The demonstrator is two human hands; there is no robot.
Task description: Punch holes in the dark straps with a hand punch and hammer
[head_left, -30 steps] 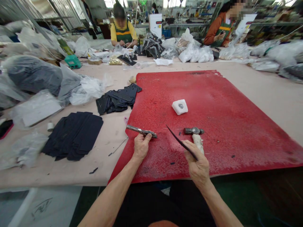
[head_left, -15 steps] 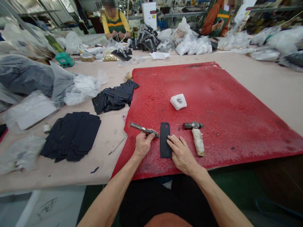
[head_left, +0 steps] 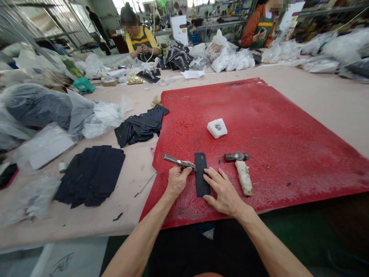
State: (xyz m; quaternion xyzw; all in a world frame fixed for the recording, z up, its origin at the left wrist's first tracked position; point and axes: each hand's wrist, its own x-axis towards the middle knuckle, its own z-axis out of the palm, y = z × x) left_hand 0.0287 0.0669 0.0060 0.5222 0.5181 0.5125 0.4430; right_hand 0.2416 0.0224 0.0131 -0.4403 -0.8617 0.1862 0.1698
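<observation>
My left hand (head_left: 178, 180) is closed around a metal punch (head_left: 176, 160), which points to the right with its tip at the left edge of a dark rectangular piece (head_left: 201, 181). That piece lies flat on a red mat (head_left: 276, 127) and has a small slot near its far end. On the piece's right edge rest the outstretched fingers of my right hand (head_left: 220, 190). To the right lies a hammer (head_left: 242, 171) with a white-wrapped handle. A white block (head_left: 217, 128) with a grey-marked hollow sits farther back on the mat.
Left of the mat are a stack of dark pieces (head_left: 92, 175) and a looser pile of dark pieces (head_left: 141, 125). A thin metal rod (head_left: 147, 182) lies by the mat's edge. Plastic bags (head_left: 37, 105) crowd the far left. Two people are across the table.
My left hand has brought the punch right, up to the dark piece. My right thumb has spread down to the piece's near corner. The whole view has shifted slightly.
</observation>
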